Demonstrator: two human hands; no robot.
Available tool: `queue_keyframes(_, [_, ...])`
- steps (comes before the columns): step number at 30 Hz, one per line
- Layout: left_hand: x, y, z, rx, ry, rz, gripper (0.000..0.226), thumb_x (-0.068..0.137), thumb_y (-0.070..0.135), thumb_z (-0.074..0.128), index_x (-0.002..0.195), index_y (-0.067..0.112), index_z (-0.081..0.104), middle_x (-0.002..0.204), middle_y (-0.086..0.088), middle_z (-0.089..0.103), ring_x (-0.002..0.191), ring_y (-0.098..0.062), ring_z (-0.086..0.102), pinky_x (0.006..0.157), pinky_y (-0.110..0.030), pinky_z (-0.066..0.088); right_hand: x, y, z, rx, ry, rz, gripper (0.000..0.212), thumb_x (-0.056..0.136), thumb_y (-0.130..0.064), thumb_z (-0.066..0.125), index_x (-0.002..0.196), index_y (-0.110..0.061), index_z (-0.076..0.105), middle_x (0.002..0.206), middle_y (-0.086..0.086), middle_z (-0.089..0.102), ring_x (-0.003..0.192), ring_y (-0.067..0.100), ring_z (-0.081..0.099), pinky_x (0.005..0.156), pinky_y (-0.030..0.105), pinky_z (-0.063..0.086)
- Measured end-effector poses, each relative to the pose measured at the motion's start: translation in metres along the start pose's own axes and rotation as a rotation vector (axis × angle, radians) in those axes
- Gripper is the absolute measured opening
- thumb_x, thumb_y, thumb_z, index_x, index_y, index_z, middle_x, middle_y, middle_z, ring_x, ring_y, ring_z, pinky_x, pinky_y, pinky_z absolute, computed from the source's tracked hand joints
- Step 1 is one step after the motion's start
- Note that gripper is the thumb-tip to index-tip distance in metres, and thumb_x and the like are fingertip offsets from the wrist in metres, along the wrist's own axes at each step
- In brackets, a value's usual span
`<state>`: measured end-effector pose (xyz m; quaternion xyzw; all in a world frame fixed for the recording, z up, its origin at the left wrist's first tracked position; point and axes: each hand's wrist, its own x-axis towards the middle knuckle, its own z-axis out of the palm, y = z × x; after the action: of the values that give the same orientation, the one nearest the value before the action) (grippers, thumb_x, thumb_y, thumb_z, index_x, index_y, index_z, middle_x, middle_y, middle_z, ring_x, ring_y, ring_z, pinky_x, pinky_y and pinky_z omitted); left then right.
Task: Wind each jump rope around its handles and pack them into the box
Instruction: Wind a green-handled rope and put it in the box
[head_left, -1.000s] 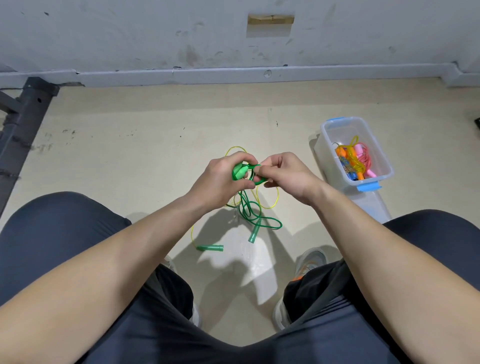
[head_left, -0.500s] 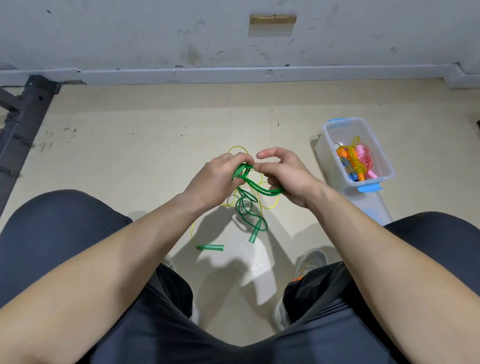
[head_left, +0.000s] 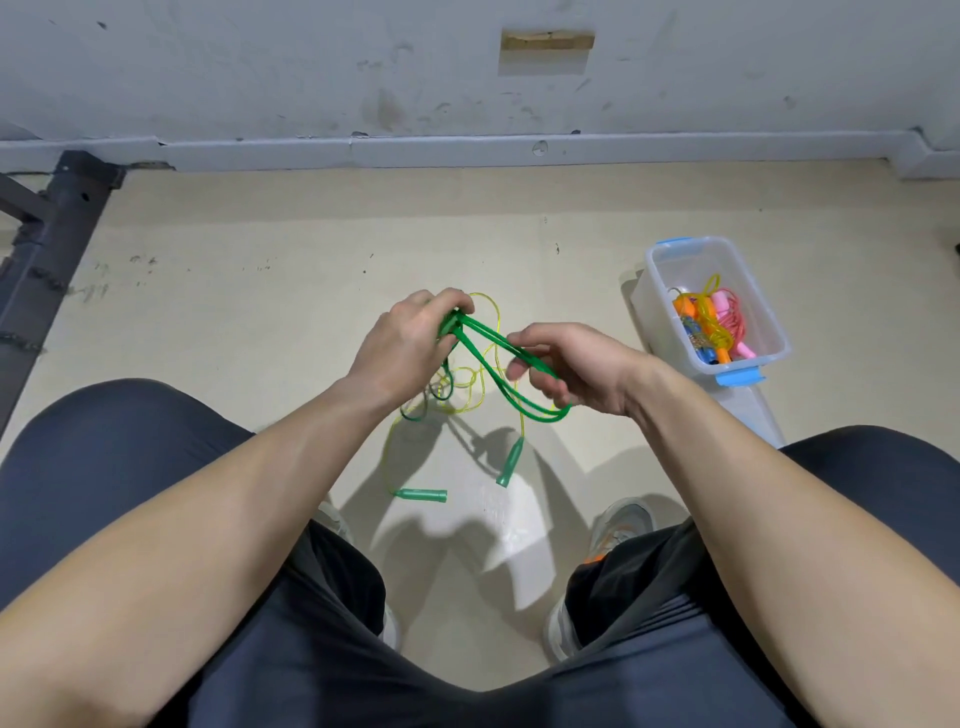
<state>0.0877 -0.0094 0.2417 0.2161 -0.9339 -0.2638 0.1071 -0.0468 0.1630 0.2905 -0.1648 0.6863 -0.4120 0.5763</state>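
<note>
My left hand (head_left: 402, 345) grips the handles of a dark green jump rope (head_left: 485, 345) above the floor. Two strands of its cord run tight from there to my right hand (head_left: 571, 366), whose curled fingers hold the cord's loop. More of the green cord hangs below my left hand. A thin yellow-green rope (head_left: 467, 384) lies tangled on the floor beneath, with its two green handles (head_left: 421, 493) (head_left: 510, 461) near my feet. A clear plastic box (head_left: 769, 317) with blue clips stands on the floor to the right and holds several wound ropes in orange, yellow, pink and blue.
I sit with both knees spread and my shoes (head_left: 618, 525) on the beige floor. The box's clear lid (head_left: 753, 410) lies beside it, by my right knee. A dark metal frame (head_left: 47, 239) stands at the left. A grey wall runs along the back.
My right hand has pulled away from the left, down and to the right, drawing the green cord out taut. The hanging cord has lifted off the floor.
</note>
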Motion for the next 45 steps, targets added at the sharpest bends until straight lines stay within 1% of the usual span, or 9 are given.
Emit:
queue_keyframes(7, [0.007,-0.013,-0.003,0.023,0.023,-0.029,0.036,0.087,0.01,0.065,0.116,0.03,0.058,0.093,0.0,0.056,0.088,-0.026,0.055,0.078,-0.036,0.045,-0.002,0.002,0.0,0.455,-0.112,-0.261,0.032,0.093,-0.036,0.049,0.085,-0.007,0.059,0.044,-0.006,0.026,0.044,0.016,0.03,0.095,0.038,0.05])
queue_keyframes(12, [0.008,-0.014,0.0,-0.024,0.008,-0.096,0.034,0.087,0.013,0.069,0.114,0.031,0.058,0.095,-0.001,0.058,0.089,-0.025,0.053,0.079,-0.036,0.043,-0.009,-0.001,-0.002,0.443,-0.155,-0.164,0.044,0.088,-0.04,0.053,0.12,-0.012,0.065,0.066,-0.004,0.04,0.048,0.01,0.021,0.044,0.02,0.028])
queue_keyframes(16, [0.011,-0.026,-0.007,0.066,-0.001,-0.128,0.032,0.091,0.014,0.066,0.117,0.031,0.057,0.098,0.0,0.054,0.092,-0.027,0.053,0.081,-0.038,0.044,-0.014,-0.004,-0.006,0.402,-0.259,-0.073,0.038,0.082,-0.039,0.055,0.103,-0.008,0.063,0.065,-0.005,0.033,0.047,0.007,0.019,0.042,0.018,0.021])
queue_keyframes(20, [0.012,-0.028,-0.008,0.115,0.052,-0.059,0.032,0.091,0.012,0.064,0.118,0.028,0.056,0.096,-0.001,0.053,0.089,-0.03,0.054,0.079,-0.04,0.046,-0.017,0.003,-0.005,0.444,-0.244,-0.229,0.032,0.083,-0.039,0.055,0.086,-0.008,0.059,0.058,0.002,0.038,0.051,0.023,0.044,0.091,0.045,0.046])
queue_keyframes(23, [0.018,-0.033,-0.012,0.138,0.031,-0.06,0.032,0.092,0.012,0.066,0.118,0.028,0.056,0.097,-0.001,0.053,0.09,-0.03,0.056,0.079,-0.04,0.047,-0.018,0.005,-0.002,0.284,-0.21,-0.2,0.032,0.084,-0.039,0.055,0.104,-0.016,0.064,0.074,0.004,0.049,0.057,0.021,0.047,0.068,0.037,0.049])
queue_keyframes(26, [0.027,-0.034,-0.014,0.159,0.01,-0.015,0.033,0.091,0.014,0.067,0.118,0.03,0.055,0.099,-0.001,0.053,0.09,-0.03,0.056,0.079,-0.04,0.048,-0.019,0.003,0.001,0.233,-0.246,-0.148,0.043,0.085,-0.04,0.056,0.127,-0.029,0.062,0.081,0.005,0.054,0.052,0.016,0.034,0.046,0.024,0.02])
queue_keyframes(35, [0.053,-0.046,-0.031,0.237,-0.049,0.063,0.036,0.09,0.012,0.066,0.12,0.029,0.055,0.103,-0.006,0.057,0.091,-0.036,0.059,0.078,-0.042,0.05,-0.016,0.005,0.002,0.153,-0.107,-0.353,0.027,0.083,-0.032,0.06,0.094,-0.009,0.068,0.064,0.003,0.044,0.056,0.021,0.044,0.074,0.037,0.04])
queue_keyframes(42, [0.051,-0.059,-0.031,0.222,-0.108,0.049,0.039,0.089,0.009,0.066,0.12,0.031,0.055,0.103,-0.004,0.059,0.093,-0.034,0.058,0.079,-0.044,0.051,-0.027,-0.007,-0.007,0.145,-0.163,-0.158,0.033,0.084,-0.016,0.061,0.114,-0.003,0.063,0.069,0.003,0.045,0.038,0.006,0.025,0.039,0.019,0.014])
queue_keyframes(45, [0.05,-0.063,-0.031,0.222,-0.087,0.047,0.042,0.087,0.006,0.062,0.119,0.031,0.053,0.102,-0.005,0.059,0.092,-0.036,0.058,0.078,-0.043,0.05,-0.036,-0.011,-0.019,0.338,-0.346,-0.059,0.036,0.08,-0.03,0.064,0.102,-0.001,0.062,0.062,0.003,0.044,0.037,0.008,0.033,0.035,0.016,0.025])
